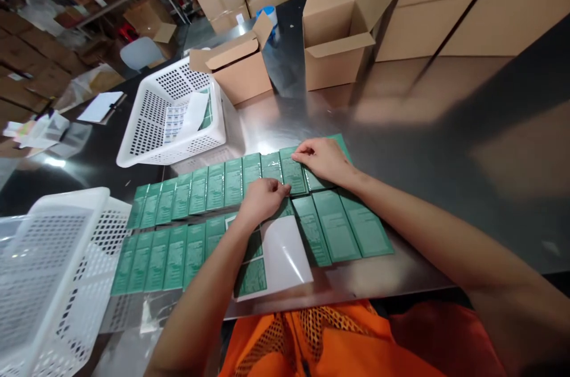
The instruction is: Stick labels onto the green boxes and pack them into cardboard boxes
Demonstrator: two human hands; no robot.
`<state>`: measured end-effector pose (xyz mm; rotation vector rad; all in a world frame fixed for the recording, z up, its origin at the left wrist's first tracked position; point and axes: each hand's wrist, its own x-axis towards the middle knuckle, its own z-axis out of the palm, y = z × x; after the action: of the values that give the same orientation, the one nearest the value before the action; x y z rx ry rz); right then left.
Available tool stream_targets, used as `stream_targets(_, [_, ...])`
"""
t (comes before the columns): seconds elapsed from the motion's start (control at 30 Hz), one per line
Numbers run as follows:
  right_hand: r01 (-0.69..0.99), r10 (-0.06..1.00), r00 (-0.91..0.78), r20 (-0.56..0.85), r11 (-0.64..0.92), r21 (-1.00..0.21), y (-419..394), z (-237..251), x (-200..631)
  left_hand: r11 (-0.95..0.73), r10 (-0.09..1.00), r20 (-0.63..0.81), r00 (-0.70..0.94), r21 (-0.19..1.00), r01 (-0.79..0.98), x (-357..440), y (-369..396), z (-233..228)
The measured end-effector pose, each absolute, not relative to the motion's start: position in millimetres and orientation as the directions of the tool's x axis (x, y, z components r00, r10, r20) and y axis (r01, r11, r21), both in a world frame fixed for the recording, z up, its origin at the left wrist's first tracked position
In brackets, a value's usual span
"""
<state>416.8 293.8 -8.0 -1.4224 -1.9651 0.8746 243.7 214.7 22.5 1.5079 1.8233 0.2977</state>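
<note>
Your left hand (262, 199) sits at the centre of the steel table (445, 145), fingers curled down with the tips pinching the lower edge of a green label (291, 172) in the upper row. Your right hand (323, 158) lies just at 2 o'clock from it, fingers bent and pressed flat on the top of that same label, so both hands touch it; neither is closed around anything.

The label belongs to an upper row of green labels (196, 190) running out toward 9 o'clock, each overlapping or touching the next. A lower row (164, 258) lies just below it, toward 7 o'clock. Three larger-looking green labels (338, 228) lie at 4 o'clock from your left hand, side by side. Under your left forearm, a white backing sheet (285, 255) lies with one corner curling up; a few green labels remain on its left part.

A white perforated basket (146, 122) stands at 10 o'clock, holding a sheet of small stickers. A second white basket (48, 282) stands at 8 o'clock at the table's edge. Two open cardboard boxes stand at 12 o'clock: a low one (240, 71) and a taller one (338, 38). Your orange mesh vest (312, 341) shows at 6 o'clock.
</note>
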Motion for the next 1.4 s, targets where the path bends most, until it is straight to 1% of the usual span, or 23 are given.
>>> stream_targets(0.17, [0.608, 0.959, -0.273, 0.076, 0.234, -0.759, 292.4, -9.7, 415.6, 0.274, 0.924, -0.381, -0.016, 0.634, 0.723, 245.2, 217.3, 22.4])
stream_targets(0.23, [0.611, 0.957, -0.279, 0.083, 0.243, -0.753, 292.4, -10.4, 415.3, 0.272, 0.925, -0.381, -0.015, 0.631, 0.726, 246.7, 218.8, 23.8])
stream_targets(0.4, [0.610, 0.953, -0.286, 0.095, 0.258, -0.749, 292.7, -10.7, 415.3, 0.269, 0.920, -0.390, -0.029, 0.578, 0.770, 249.9, 224.3, 27.7])
stream_targets(0.6, [0.638, 0.950, -0.295, 0.106, 0.278, -0.718, 290.5, -10.2, 413.8, 0.225, 0.919, -0.394, -0.004, 0.517, 0.826, 253.3, 230.7, 29.3])
stream_targets(0.7, [0.653, 0.943, -0.293, 0.158, 0.318, -0.688, 289.7, -13.4, 413.5, 0.203, 0.928, -0.372, -0.002, 0.503, 0.840, 254.6, 232.1, 29.0])
stream_targets(0.83, [0.638, 0.933, -0.237, 0.270, 0.359, -0.681, 288.7, -17.8, 413.9, 0.180, 0.942, -0.336, -0.002, 0.499, 0.847, 251.8, 225.5, 28.7])
stream_targets(0.9, [0.628, 0.930, -0.235, 0.282, 0.367, -0.686, 288.2, -18.5, 413.4, 0.169, 0.950, -0.311, -0.005, 0.501, 0.848, 248.8, 216.9, 30.0])
stream_targets(1.0, [0.637, 0.936, -0.252, 0.246, 0.352, -0.686, 289.3, -17.6, 411.9, 0.205, 0.971, -0.214, -0.102, 0.541, 0.816, 242.9, 199.9, 35.2])
stream_targets(1.1, [0.653, 0.937, -0.295, 0.187, 0.341, -0.676, 292.7, -12.9, 411.9, 0.219, 0.972, -0.080, -0.219, 0.634, 0.742, 235.5, 183.9, 43.1])
stream_targets(1.2, [0.602, 0.938, -0.338, 0.072, 0.275, -0.750, 287.8, 0.9, 414.9, 0.176, 0.952, 0.064, -0.298, 0.680, 0.711, 228.8, 173.0, 50.8])
stream_targets(1.27, [0.509, 0.927, -0.374, 0.031, 0.233, -0.828, 272.6, 15.5, 416.7, 0.155, 0.920, 0.162, -0.357, 0.685, 0.712, 227.5, 168.5, 54.3])
stream_targets(1.33, [0.404, 0.908, -0.413, 0.074, 0.255, -0.878, 247.6, 31.1, 416.2, 0.140, 0.887, 0.221, -0.406, 0.709, 0.692, 229.8, 165.5, 55.8])
stream_targets(1.4, [0.323, 0.884, -0.445, 0.144, 0.308, -0.895, 219.6, 43.1, 412.7, 0.121, 0.868, 0.237, -0.436, 0.751, 0.649, 235.0, 163.0, 55.5])
